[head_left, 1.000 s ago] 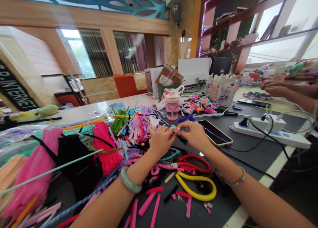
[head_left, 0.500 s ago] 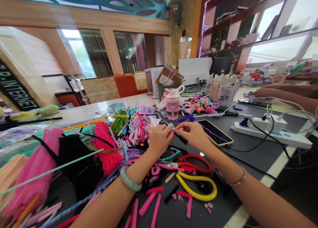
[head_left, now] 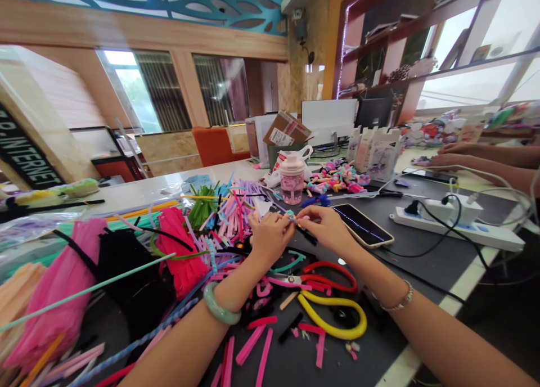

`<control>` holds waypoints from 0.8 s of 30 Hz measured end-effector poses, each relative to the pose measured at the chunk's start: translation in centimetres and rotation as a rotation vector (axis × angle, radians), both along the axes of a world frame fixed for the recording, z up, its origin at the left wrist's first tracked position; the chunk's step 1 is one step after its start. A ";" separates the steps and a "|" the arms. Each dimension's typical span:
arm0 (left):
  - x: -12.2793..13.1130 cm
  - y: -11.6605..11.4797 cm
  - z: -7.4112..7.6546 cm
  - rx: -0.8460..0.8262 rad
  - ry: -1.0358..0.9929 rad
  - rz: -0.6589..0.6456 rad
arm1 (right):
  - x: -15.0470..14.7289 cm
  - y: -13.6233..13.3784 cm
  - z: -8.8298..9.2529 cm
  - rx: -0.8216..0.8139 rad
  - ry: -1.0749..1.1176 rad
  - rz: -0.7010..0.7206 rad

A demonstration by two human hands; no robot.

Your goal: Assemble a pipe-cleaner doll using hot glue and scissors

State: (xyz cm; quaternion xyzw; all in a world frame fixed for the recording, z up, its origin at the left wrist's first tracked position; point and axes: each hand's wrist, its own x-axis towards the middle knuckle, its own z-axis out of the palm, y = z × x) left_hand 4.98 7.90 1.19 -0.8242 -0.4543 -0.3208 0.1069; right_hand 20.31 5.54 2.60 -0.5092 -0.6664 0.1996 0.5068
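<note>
Head view: from my remote seat I look down a long workroom, with a teal cutout ceiling panel (head_left: 169, 7) above wood-clad walls. The dark tabletop (head_left: 426, 269) fills the lower frame. Across its left side lie a fat hot-pink pipe-cleaner bundle (head_left: 177, 252), a black pipe-cleaner bundle (head_left: 130, 280) and a loose spray of cut pink and lilac lengths (head_left: 236, 218). Farther right sit a white power strip (head_left: 455, 224), a black smartphone (head_left: 363, 225) and a pink plastic water bottle (head_left: 292, 179).

At the right edge, a co-worker's two hands (head_left: 447, 156) lie flatter than they did a moment ago, the clearest change I can find. Just below my wearer's wrists rest red-handled scissors (head_left: 329, 275) and a yellow looped tube (head_left: 329, 316).

The left hand (head_left: 270, 238), wearing a pale green jade bangle (head_left: 219, 304), and the right hand (head_left: 324, 229), wearing a silver chain bracelet (head_left: 394, 297), meet above the tabletop. Both are narrowly pinched on a tiny teal-and-pink pipe-cleaner piece (head_left: 290, 215), held up between them. Their pose has barely shifted in the last second. The piece is too small for me to read its shape.
</note>
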 end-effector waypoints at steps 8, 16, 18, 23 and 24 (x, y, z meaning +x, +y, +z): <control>0.0 0.0 0.0 0.021 0.012 -0.007 | 0.3 -0.2 0.4 0.075 -0.148 0.029; -0.1 0.1 -0.3 0.044 0.036 -0.035 | 0.7 0.0 0.3 0.259 -0.296 0.158; -0.1 0.1 -0.4 0.054 0.037 -0.045 | 0.8 0.1 0.3 0.284 -0.339 0.169; -0.1 0.1 -0.4 0.051 0.037 -0.066 | 1.0 0.4 0.1 0.325 -0.411 0.158; -0.1 0.1 -0.4 0.051 0.037 -0.067 | 1.1 0.4 0.0 0.332 -0.416 0.153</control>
